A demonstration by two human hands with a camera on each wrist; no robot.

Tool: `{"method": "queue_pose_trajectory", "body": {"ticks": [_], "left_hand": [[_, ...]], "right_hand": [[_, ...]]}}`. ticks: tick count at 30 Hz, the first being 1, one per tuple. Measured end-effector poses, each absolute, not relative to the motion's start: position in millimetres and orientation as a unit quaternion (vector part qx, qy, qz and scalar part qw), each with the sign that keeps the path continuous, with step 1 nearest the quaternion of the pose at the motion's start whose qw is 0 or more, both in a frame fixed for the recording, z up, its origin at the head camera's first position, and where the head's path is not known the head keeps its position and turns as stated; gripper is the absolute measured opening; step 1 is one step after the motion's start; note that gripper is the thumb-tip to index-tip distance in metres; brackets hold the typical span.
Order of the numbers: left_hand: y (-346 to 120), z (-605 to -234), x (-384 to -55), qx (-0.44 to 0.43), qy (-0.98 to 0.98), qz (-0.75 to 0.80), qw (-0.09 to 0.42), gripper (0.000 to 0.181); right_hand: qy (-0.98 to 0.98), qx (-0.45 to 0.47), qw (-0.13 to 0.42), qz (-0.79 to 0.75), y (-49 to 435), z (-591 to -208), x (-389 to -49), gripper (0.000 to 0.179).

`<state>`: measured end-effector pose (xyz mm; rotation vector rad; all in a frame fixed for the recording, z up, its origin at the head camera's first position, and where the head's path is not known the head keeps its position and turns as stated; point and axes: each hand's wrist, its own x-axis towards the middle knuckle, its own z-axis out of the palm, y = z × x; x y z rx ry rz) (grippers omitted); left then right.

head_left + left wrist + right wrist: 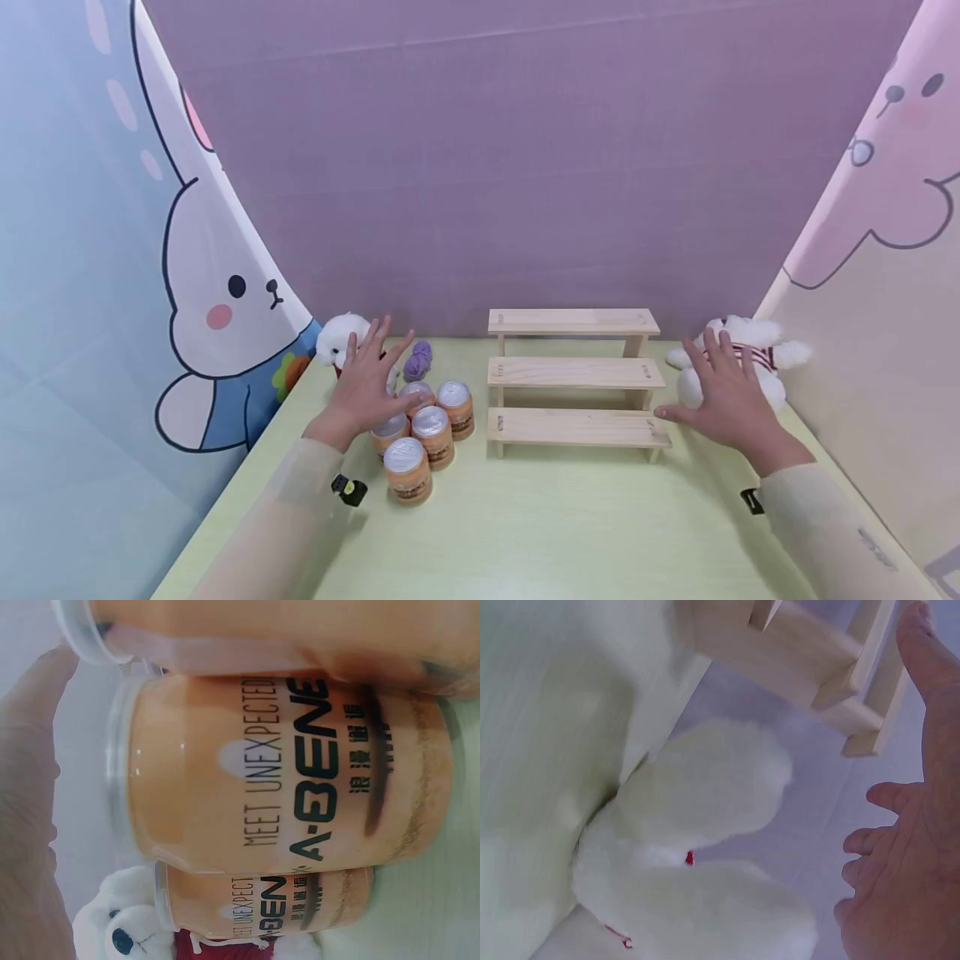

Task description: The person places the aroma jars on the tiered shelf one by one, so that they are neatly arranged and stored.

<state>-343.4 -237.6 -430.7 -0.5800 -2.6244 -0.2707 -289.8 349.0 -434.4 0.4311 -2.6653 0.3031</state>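
Observation:
My left hand hovers with fingers spread above several orange jars with silvery lids. Up close in the left wrist view, a jar shows printed lettering, and the hand passes beside the lids. Behind that hand sits a white plush dog in red, partly covered by it. On the other side, my right hand spreads its fingers over a white plush toy with a striped band; white fur fills much of the right wrist view. Neither hand holds anything.
A three-step wooden rack stands between the hands near the back wall. Purple yarn lies behind the jars. Cloth walls enclose the pale green table at the left, back and right.

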Motion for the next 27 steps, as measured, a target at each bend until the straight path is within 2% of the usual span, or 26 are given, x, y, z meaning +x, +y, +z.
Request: {"method": "queue_pose_trajectory", "body": {"ticks": [7,15,27], "left_hand": [[-241,-435,-339,-0.219,-0.943,-0.120,0.221,0.101],[-244,-435,-331,-0.247,-0.929,-0.150,0.232,0.094],[-235,-437,-313,-0.260,-0.919,-0.217,0.203,0.085]], "right_hand": [[-0.947,0.188,0.202,0.163,336,-445,-279,0.115],[-0.948,0.177,0.179,0.195,324,-453,-268,0.114],[-0.947,0.129,0.104,0.276,322,-475,-257,0.109]]}}
